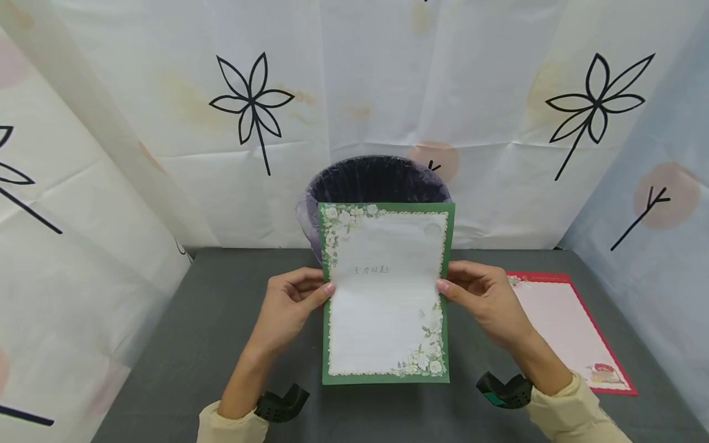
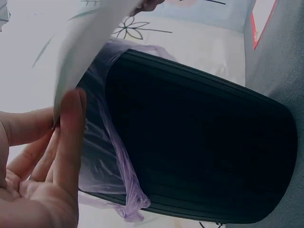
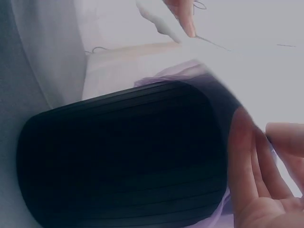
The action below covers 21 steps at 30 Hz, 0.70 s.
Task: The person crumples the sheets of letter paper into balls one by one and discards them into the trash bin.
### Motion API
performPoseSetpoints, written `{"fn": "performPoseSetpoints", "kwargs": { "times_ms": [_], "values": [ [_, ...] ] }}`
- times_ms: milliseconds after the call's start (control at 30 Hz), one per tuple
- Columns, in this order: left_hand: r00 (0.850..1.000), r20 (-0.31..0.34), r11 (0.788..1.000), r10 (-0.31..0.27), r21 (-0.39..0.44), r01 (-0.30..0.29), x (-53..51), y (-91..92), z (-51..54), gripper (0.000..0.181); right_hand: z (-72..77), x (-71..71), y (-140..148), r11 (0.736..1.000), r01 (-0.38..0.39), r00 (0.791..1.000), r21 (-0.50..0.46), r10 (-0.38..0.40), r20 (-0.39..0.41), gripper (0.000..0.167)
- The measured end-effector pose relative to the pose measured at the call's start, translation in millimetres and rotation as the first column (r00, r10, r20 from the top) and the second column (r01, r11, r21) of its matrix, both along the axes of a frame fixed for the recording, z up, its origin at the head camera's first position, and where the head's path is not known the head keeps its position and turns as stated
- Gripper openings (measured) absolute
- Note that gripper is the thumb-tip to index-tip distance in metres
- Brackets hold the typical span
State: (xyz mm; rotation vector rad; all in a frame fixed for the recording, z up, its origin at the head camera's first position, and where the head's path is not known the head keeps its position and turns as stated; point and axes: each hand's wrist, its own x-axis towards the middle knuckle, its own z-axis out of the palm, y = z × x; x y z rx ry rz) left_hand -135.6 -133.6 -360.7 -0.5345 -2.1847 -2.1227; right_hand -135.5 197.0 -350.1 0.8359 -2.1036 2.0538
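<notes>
A green-bordered sheet of paper [image 1: 382, 320] with white flowers and a short handwritten line is held upright, facing the head camera. My left hand [image 1: 288, 307] pinches its left edge, thumb in front and fingers behind. On the opposite edge, my right hand [image 1: 493, 301] pinches it the same way. Both wrist views show the hands, left [image 2: 47, 166] and right [image 3: 266, 175], gripping the thin sheet between thumb and fingers. Behind the paper stands a dark bin [image 2: 199, 137] with a purple liner [image 1: 308, 215]; the sheet hides much of it in the head view.
A red-bordered pink sheet [image 1: 565, 326] lies on the dark grey table [image 1: 210, 307] at the right, partly behind my right forearm. Patterned white cloth [image 1: 388, 80] hangs behind the table and along both sides.
</notes>
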Motion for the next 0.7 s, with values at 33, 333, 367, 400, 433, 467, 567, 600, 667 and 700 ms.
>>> {"fn": "performPoseSetpoints", "kwargs": {
  "times_ms": [33, 333, 367, 400, 433, 467, 567, 600, 667, 700],
  "values": [
    [1.0, 0.013, 1.0, -0.017, 0.013, 0.017, -0.5, -1.3, -0.8, 0.022, 0.8, 0.0, 1, 1.0, -0.012, 1.0, 0.003, 0.012, 0.003, 0.03],
    [0.927, 0.006, 0.907, -0.376, 0.205, 0.367, -5.7, -13.0, -7.2, 0.031, 1.2, -3.7, 7, 0.984, -0.16, 0.987, -0.073, 0.16, 0.001, 0.028],
    [0.908, 0.011, 0.886, -0.419, 0.225, 0.406, -6.4, -13.7, -7.1, 0.032, 1.2, -4.2, 7, 0.98, -0.181, 0.983, -0.085, 0.182, 0.001, 0.029],
    [0.888, 0.016, 0.864, -0.459, 0.24, 0.443, -7.2, -14.1, -7.0, 0.033, 1.2, -4.6, 7, 0.975, -0.2, 0.979, -0.099, 0.202, 0.003, 0.03],
    [0.873, 0.023, 0.848, -0.487, 0.249, 0.467, -7.7, -14.6, -6.7, 0.034, 1.0, -4.8, 8, 0.969, -0.22, 0.975, -0.109, 0.221, -0.003, 0.031],
    [0.864, 0.029, 0.841, -0.502, 0.251, 0.48, -8.2, -14.7, -6.5, 0.035, 1.3, -4.9, 8, 0.965, -0.235, 0.971, -0.119, 0.238, 0.008, 0.032],
    [0.858, 0.043, 0.839, -0.513, 0.237, 0.49, -8.7, -14.9, -6.3, 0.036, 1.7, -4.9, 8, 0.954, -0.269, 0.962, -0.131, 0.274, 0.019, 0.034],
    [0.859, 0.046, 0.842, -0.51, 0.23, 0.488, -8.6, -15.2, -6.2, 0.037, 2.1, -4.8, 9, 0.951, -0.275, 0.959, -0.139, 0.282, 0.027, 0.035],
    [0.868, 0.058, 0.855, -0.493, 0.219, 0.471, -8.0, -15.8, -6.0, 0.036, 3.0, -4.8, 9, 0.945, -0.288, 0.953, -0.154, 0.298, 0.05, 0.038],
    [0.873, 0.06, 0.861, -0.483, 0.211, 0.462, -7.7, -16.0, -6.1, 0.037, 3.6, -4.9, 9, 0.942, -0.296, 0.95, -0.158, 0.307, 0.053, 0.04]
  ]
}}
